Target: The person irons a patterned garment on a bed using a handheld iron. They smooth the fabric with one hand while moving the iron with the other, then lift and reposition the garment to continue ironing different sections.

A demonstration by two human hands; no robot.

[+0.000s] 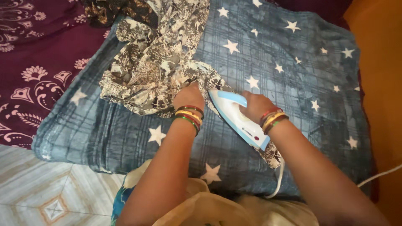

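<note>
**Iron on patterned cloth, one hand smoothing ahead**

Ironing is under way on a blue star-print blanket (293, 62) spread as a pad over a maroon bedsheet (37, 62). The right hand (255, 105) is wrapped around the handle of a white and light-blue iron (235, 117), fingers closed tight on it, with the nose of the iron pointing up and left toward the bunched cloth. The left hand (189, 95) presses down on the black-and-cream patterned garment (155, 62) just beside the iron's tip; its fingers are tucked into the folds, so whether they pinch the fabric or only flatten it I cannot tell. Most of the garment lies heaped above the hands, and a narrow strip of it runs under the iron and out near the right wrist. A white cord (278, 180) trails off toward the near edge.

To my eye, doing this well means pulling the fabric flat and taut ahead of the soleplate, keeping the left fingers clear of the hot tip, and minding that the cord does not snag.
</note>
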